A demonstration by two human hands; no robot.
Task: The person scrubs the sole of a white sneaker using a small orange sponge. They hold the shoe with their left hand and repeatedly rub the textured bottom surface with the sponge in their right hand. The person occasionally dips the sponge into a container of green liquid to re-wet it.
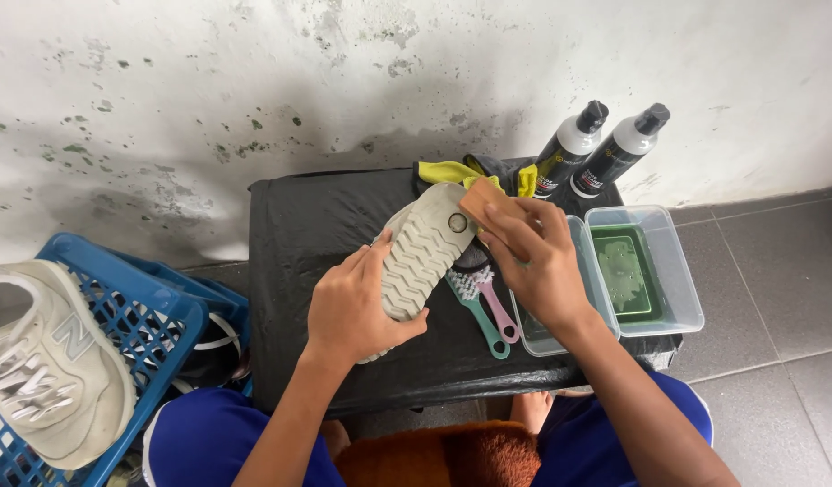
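Fingers (502,236) of the right hand (538,261): clamped together over a wooden-backed brush (479,197), pressed to the heel end of the shoe sole (423,252). Fingers of the left hand (353,311): wrapped around the toe end of the same shoe, thumb on the tread, holding it sole-up above the worktop (326,225).

Head view, items:
- Shoe: pale grey rubber outsole, ribbed chevron tread, round stud mark near the heel. Held tilted, heel away from the person.
- Handling note (judgement): the ribs likely trap dirt, so short strokes along the grooves with the left hand bracing firmly should serve best.
- Worktop: low, draped in crinkled black plastic sheet.
- Two small hand brushes (485,307), one green, one pink, white bristles, lying side by side just under the shoe.
- Clear plastic tub (682,271), rectangular, holding a green inner tray with foamy liquid.
- Two spray bottles (605,149), white bodies, black caps, upright at the rear.
- Yellow cloth (448,171), crumpled, behind the shoe.
- Blue lattice basket (154,316) on the floor at left, carrying a white laced sneaker (55,370).
- Wall (254,90): white, stained, flaking.
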